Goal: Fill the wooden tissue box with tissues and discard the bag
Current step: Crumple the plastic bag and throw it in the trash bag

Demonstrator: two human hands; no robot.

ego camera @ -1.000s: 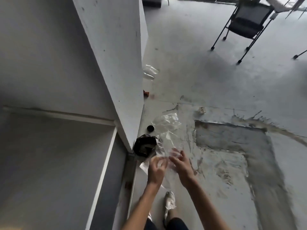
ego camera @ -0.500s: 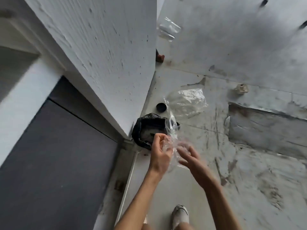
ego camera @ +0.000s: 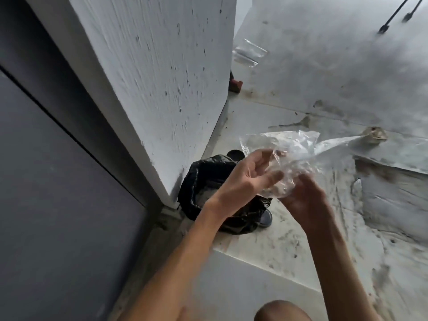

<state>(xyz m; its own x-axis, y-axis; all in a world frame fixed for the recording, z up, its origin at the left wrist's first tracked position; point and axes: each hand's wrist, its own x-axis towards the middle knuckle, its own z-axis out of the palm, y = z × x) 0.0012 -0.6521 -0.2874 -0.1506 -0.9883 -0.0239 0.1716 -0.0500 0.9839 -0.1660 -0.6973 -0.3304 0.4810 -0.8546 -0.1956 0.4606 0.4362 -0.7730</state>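
At the bottom edge of the view a bare knee (ego camera: 281,311) showed, and both forearms reached forward from it over the stained concrete floor (ego camera: 301,262). No brand, label or writing could be read on anything. The left hand (ego camera: 245,179) was held palm-up with its fingers loosely curled, the thumb and fingertips closed on the near edge of a crumpled clear plastic bag (ego camera: 287,154). The right hand (ego camera: 305,195) was blurred, its fingers cupped against the underside of the same bag, gripping the lower folds. The bag bunched between the two hands and spread upward and to the right of them, above the fingertips, with a flap trailing away toward the right. Directly beneath the left wrist sat a small bin lined with a black bag (ego camera: 208,181), its mouth open, tucked against the corner of a white pillar (ego camera: 162,77). A dark round cap (ego camera: 235,154) lay just behind the bin. Farther off, another clear bag (ego camera: 249,53) lay on the floor near the pillar's far edge, and a small reddish object (ego camera: 235,84) sat at the pillar's base.
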